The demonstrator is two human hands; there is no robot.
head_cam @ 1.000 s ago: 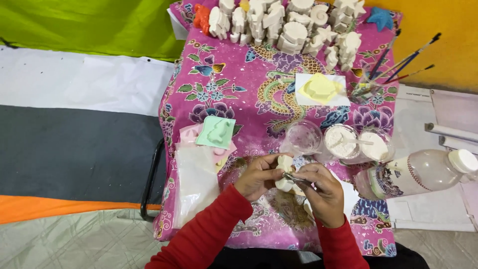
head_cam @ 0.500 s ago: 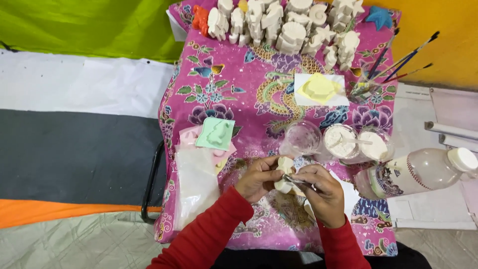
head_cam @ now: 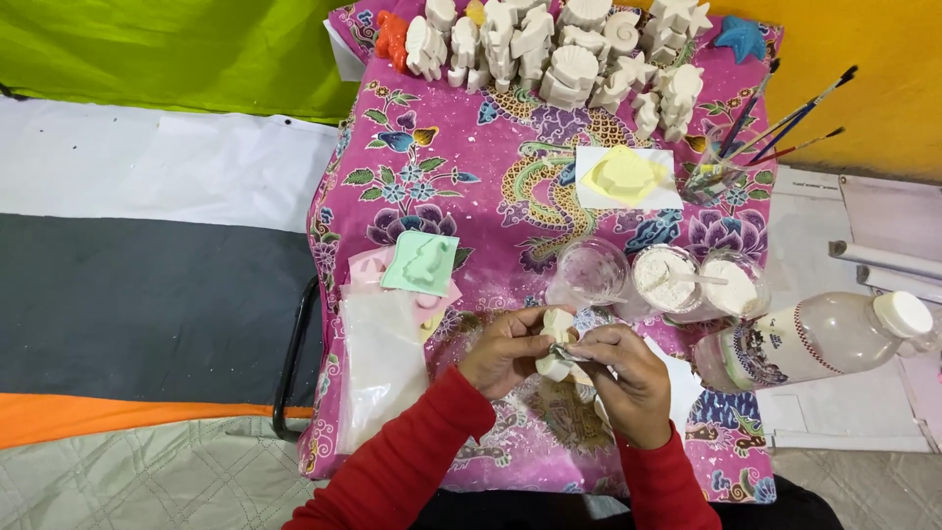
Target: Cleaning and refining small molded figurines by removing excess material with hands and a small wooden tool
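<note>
small white plaster figure (head_cam: 557, 344): held between both hands, low over the near part of the desk
left hand (head_cam: 505, 350): fingers curled narrow around the figure's left side, gripping it
right hand (head_cam: 625, 378): fingers pinched on a small thin tool (head_cam: 567, 347) whose tip touches the figure; what kind of tool, cannot tell
red sleeves (head_cam: 412, 461): cover both arms up to the wrists
desk (head_cam: 461, 177): covered by a pink flowered cloth with a dragon pattern
clear empty plastic cup (head_cam: 592, 273): just beyond the fingers
two cups of white powder (head_cam: 695, 283): beyond the right fingers, side by side
plastic bottle lying on its side (head_cam: 814, 339): right of the right fingers
mint green mould (head_cam: 421, 263): left of and beyond the left fingers, on pink moulds
clear plastic bag (head_cam: 378, 358): left of the left fingers
yellow mould on white paper (head_cam: 624, 177): farther beyond
paintbrushes in a jar (head_cam: 765, 128): far right
rows of white plaster figures (head_cam: 559, 49): far edge of the desk
</note>
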